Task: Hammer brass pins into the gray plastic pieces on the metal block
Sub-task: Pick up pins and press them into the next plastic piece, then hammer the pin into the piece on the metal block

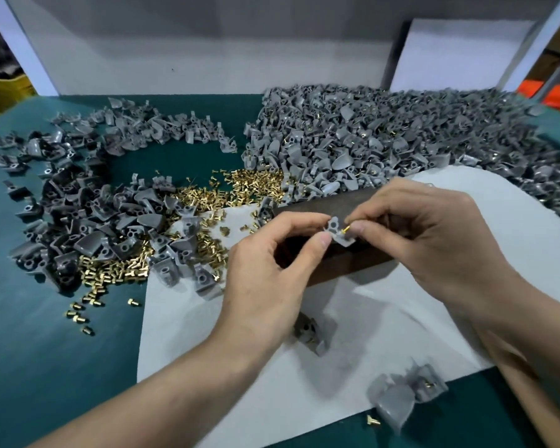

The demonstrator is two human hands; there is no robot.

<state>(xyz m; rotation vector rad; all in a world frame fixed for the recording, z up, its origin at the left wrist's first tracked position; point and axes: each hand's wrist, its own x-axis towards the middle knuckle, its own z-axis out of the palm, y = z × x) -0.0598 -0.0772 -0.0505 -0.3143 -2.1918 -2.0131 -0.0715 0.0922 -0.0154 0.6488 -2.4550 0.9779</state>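
- A green work table (29,334) runs wall to wall, backed by white panels (191,43).
- A deep heap of gray plastic pieces (385,134) fills the far right of the table; some show brass already in them.
- A white sheet (240,367) covers the near centre, under both hands.
- A looser scatter of gray pieces (78,221) curves round the left side.
- The left hand (265,270) pinches one gray plastic piece (337,232) between thumb and fingertips, holding it just above the block.
- The right hand (434,234) pinches a brass pin (346,228) between thumb and forefinger, its tip at the piece's hole.
- A dark metal block (317,203) lies on the sheet, partly hidden by the hands.
- Loose brass pins (240,185) lie between the two gray piles, spilling onto the sheet's far edge.
- A small cluster of gray pieces (401,399) sits at the sheet's near right edge, a stray pin (372,420) just beside it.
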